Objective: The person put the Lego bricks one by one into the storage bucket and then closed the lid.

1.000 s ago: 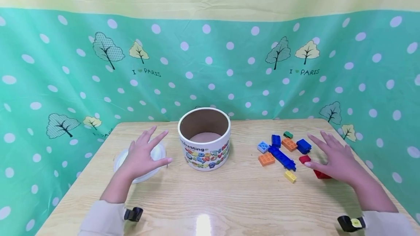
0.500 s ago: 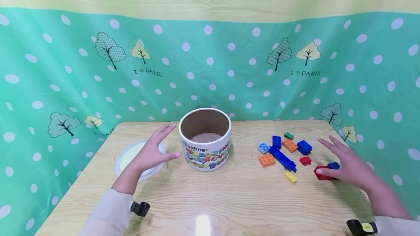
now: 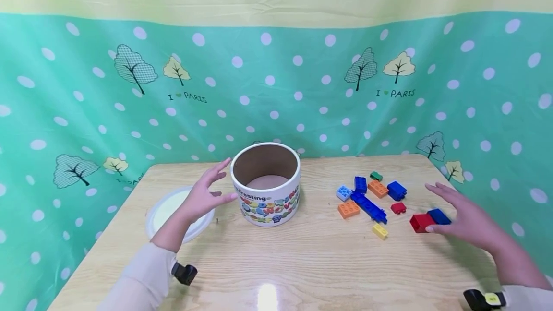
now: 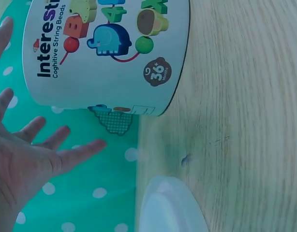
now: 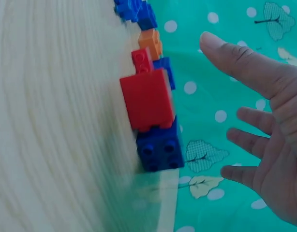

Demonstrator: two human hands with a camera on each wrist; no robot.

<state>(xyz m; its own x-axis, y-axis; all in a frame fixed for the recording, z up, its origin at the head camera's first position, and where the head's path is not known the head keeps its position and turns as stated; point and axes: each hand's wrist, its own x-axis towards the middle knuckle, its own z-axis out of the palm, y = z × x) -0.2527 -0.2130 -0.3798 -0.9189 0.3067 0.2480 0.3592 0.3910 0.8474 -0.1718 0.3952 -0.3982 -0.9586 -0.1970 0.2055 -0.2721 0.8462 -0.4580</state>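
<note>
My left hand (image 3: 204, 201) hovers with spread fingers just left of a white round tub (image 3: 270, 208) printed with colourful letters. In the left wrist view a gap shows between its fingers and the tub (image 4: 105, 72). Under my left forearm lies a white round lid (image 3: 166, 209), partly covered. My right hand (image 3: 468, 220) hangs with fingers apart over the right side of the table, beside a large red block (image 3: 421, 223) and a dark blue brick (image 3: 439, 216). Neither is held; the right wrist view shows the red block (image 5: 147, 99) clear of that hand.
Several toy bricks lie in a loose group right of the tub: a long blue piece (image 3: 368, 207), orange bricks (image 3: 348, 209), a yellow brick (image 3: 380, 231), a small red brick (image 3: 398, 208), and a green one (image 3: 376, 175). A polka-dot curtain (image 3: 276, 90) stands behind the wooden table (image 3: 311, 268).
My left hand has shifted right, from over the lid towards the tub. My right hand has moved right and slightly down, uncovering the small red brick, the red block and the dark blue brick.
</note>
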